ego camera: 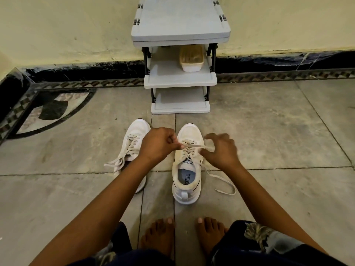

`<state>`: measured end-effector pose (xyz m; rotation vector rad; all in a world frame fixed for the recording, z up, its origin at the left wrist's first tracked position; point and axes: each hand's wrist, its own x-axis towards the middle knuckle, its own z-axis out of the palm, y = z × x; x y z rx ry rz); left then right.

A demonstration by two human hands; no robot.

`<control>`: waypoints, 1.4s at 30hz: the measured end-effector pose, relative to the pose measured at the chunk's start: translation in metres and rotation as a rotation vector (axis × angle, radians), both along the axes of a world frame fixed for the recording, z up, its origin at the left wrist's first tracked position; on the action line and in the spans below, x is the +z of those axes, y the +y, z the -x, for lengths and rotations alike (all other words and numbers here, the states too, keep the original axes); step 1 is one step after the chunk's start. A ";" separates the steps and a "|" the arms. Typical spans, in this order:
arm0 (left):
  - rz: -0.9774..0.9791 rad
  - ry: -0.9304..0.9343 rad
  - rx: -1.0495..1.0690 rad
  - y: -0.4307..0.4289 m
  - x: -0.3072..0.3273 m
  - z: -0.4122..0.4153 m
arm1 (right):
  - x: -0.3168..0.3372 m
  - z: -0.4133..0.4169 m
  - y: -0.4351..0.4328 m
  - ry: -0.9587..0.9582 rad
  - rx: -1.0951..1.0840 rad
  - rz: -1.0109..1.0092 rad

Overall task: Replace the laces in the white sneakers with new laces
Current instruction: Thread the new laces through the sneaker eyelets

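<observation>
- Two white sneakers mid-floor (269,131): left sneaker (137,129), right sneaker (189,134).
- Left hand (159,144) pinches right sneaker's lace (193,146); right hand (221,150) blurred, half-curled, grip unclear.

Both bare arms reach from the lower frame to its centre. The left hand (159,144) curls, pinching a lace (193,146). The right hand (221,150) is blurred, fingers curled, grip unclear.

Seen from above, a person's forearms (107,198) are bare down to the left hand (159,144) and right hand (221,150). Dark navy clothing (240,246) covers both knees, printed with mottled grey-and-tan patches (256,232), one beside a pale grey panel. Both feet (159,235) are bare, the toenails pale.
</observation>
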<state>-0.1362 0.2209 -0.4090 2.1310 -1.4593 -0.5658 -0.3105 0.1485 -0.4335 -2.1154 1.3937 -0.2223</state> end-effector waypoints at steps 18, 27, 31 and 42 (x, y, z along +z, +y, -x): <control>-0.162 -0.007 -0.038 0.021 -0.052 0.016 | -0.039 -0.021 0.046 -0.430 -0.211 -0.293; -0.159 0.325 0.103 0.020 -0.056 0.006 | -0.037 -0.043 0.055 -0.165 -0.076 -0.039; -0.158 0.385 0.105 0.022 -0.056 0.005 | -0.037 -0.048 0.053 -0.099 -0.052 0.005; -0.137 0.421 0.090 0.023 -0.061 0.001 | -0.040 -0.050 0.050 0.028 0.035 0.081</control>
